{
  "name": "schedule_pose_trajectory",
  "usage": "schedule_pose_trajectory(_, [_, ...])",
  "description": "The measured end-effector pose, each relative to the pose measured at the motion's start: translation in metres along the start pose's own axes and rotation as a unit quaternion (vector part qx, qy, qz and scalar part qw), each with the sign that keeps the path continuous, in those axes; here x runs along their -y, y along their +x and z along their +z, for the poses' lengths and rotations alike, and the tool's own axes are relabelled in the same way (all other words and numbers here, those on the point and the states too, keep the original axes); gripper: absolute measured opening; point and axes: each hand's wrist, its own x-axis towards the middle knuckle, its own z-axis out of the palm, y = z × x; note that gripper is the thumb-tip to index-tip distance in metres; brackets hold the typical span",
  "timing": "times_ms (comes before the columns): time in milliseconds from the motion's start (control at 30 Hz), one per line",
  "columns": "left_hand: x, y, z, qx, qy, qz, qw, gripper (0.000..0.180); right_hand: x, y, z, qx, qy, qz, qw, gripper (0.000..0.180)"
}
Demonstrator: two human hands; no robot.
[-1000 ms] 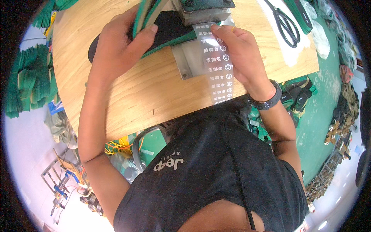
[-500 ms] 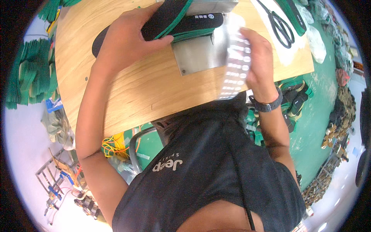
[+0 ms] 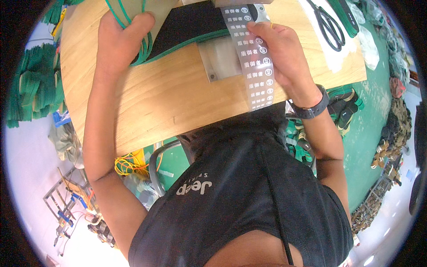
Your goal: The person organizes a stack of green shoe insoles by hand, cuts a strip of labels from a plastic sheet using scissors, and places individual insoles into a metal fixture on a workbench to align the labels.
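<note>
My left hand [image 3: 116, 51] is closed on a green-edged insole [image 3: 161, 12], thumb on top, with the insole's khaki underside turned up. Beneath it lies a black insole [image 3: 189, 26] with green edging, stretching to the right over a metal plate [image 3: 218, 62]. A clear strip of labels [image 3: 254, 66], printed in white, crosses the insole's right end and hangs past the table's near edge. My right hand [image 3: 287, 51] pinches this strip along its right side, thumb and forefinger near the insole. Part of a metal block [image 3: 240, 2] shows above the strip at the top edge.
Black-handled scissors [image 3: 330, 32] lie on white sheeting at the right of the wooden table [image 3: 147, 111]. More green-edged insoles [image 3: 343, 18] are at the far right corner. Green stacks [image 3: 33, 84] hang at the left. Orange cable [image 3: 129, 164] lies below the table.
My left hand has shifted left, and the insole in it now shows its khaki underside. The label strip has moved left across the lower insole, with my right hand's fingers following.
</note>
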Motion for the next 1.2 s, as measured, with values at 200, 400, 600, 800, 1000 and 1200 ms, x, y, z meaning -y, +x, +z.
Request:
schedule_pose_trajectory(200, [0.013, 0.001, -0.003, -0.022, 0.036, -0.008, 0.999, 0.026, -0.003, 0.0, 0.002, -0.014, 0.001, 0.003, 1.0, 0.023])
schedule_pose_trajectory(400, [0.012, -0.002, 0.001, -0.013, -0.005, 0.004, 1.0, 0.026, -0.002, 0.001, -0.003, 0.011, -0.021, 0.003, 1.0, 0.02])
schedule_pose_trajectory(600, [-0.005, -0.008, 0.01, 0.093, 0.03, -0.028, 0.995, 0.032, -0.004, 0.0, -0.001, -0.007, -0.048, -0.009, 0.999, 0.026])
schedule_pose_trajectory(800, [-0.046, -0.008, 0.025, 0.151, 0.169, 0.025, 0.974, 0.056, -0.01, -0.003, -0.005, -0.034, 0.015, 0.0, 0.999, 0.028])
schedule_pose_trajectory(1000, [-0.049, -0.006, 0.029, 0.126, 0.149, 0.076, 0.978, 0.057, -0.004, -0.006, -0.002, -0.003, 0.002, -0.02, 1.0, 0.024])
schedule_pose_trajectory(1200, [-0.036, -0.008, 0.027, 0.054, 0.072, 0.129, 0.988, 0.028, 0.002, -0.018, -0.007, -0.092, 0.06, -0.032, 0.993, 0.018])
